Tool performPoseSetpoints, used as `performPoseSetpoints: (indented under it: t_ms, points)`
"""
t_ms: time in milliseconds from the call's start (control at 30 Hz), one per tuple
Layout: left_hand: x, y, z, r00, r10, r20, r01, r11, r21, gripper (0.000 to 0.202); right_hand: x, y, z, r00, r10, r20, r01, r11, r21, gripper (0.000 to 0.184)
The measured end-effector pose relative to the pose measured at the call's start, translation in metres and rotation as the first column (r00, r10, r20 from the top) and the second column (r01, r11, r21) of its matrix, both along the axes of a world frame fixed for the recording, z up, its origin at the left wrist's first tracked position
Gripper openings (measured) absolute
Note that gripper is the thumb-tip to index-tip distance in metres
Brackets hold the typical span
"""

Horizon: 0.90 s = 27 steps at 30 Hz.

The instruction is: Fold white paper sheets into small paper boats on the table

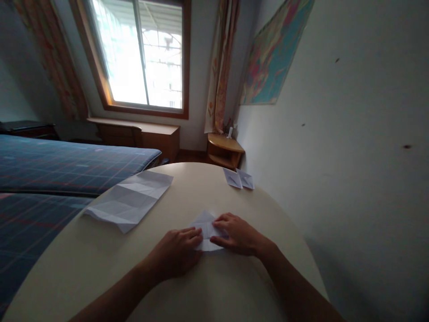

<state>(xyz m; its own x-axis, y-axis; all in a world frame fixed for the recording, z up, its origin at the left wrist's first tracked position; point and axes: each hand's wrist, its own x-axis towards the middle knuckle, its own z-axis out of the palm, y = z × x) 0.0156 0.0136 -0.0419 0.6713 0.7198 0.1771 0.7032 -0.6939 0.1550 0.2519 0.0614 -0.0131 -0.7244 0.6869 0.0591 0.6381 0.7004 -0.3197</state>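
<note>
A small folded white paper lies on the round cream table in front of me. My left hand rests on its left side, fingers curled and pressing down on the fold. My right hand lies on the paper's right side with fingertips pressed flat against it. Both hands hold the paper down on the tabletop; part of the paper is hidden beneath them.
A larger creased white sheet lies on the table's left, overhanging the edge. Two small folded papers sit at the far right rim. A bed with a blue plaid cover is left; a white wall is close on the right.
</note>
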Motion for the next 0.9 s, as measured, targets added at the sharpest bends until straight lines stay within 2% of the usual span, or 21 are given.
performPoseSetpoints:
  t_ms: [100, 167, 267, 333, 600, 900]
  points:
    - [-0.003, 0.0, 0.001, 0.997, -0.07, 0.024, 0.07, 0.997, -0.015, 0.029, 0.0, 0.004, -0.005, 1.0, 0.003, -0.019, -0.003, 1.0, -0.013, 0.059]
    - [-0.003, -0.001, 0.002, 0.994, -0.101, 0.035, 0.102, 0.995, -0.022, 0.027, 0.0, 0.008, -0.014, 1.0, 0.021, -0.006, -0.021, 0.999, -0.026, 0.066]
    - [0.0, -0.002, 0.002, 0.994, -0.1, 0.044, 0.101, 0.995, -0.026, 0.032, 0.001, 0.013, -0.025, 0.999, 0.013, 0.036, -0.011, 0.998, -0.056, 0.079]
    - [0.002, -0.003, 0.0, 0.997, -0.073, 0.039, 0.074, 0.997, -0.033, 0.038, 0.001, 0.015, -0.027, 0.999, 0.007, 0.051, -0.004, 0.998, -0.066, 0.08]
    - [0.003, 0.001, 0.0, 1.0, 0.014, 0.018, -0.012, 0.997, -0.074, 0.037, 0.006, 0.017, -0.026, 0.999, 0.015, 0.037, -0.013, 0.999, -0.049, 0.057]
    - [-0.008, 0.013, -0.001, 0.993, 0.12, 0.008, -0.119, 0.99, -0.079, 0.039, 0.005, 0.016, -0.024, 0.997, 0.069, -0.021, -0.068, 0.997, 0.03, 0.042]
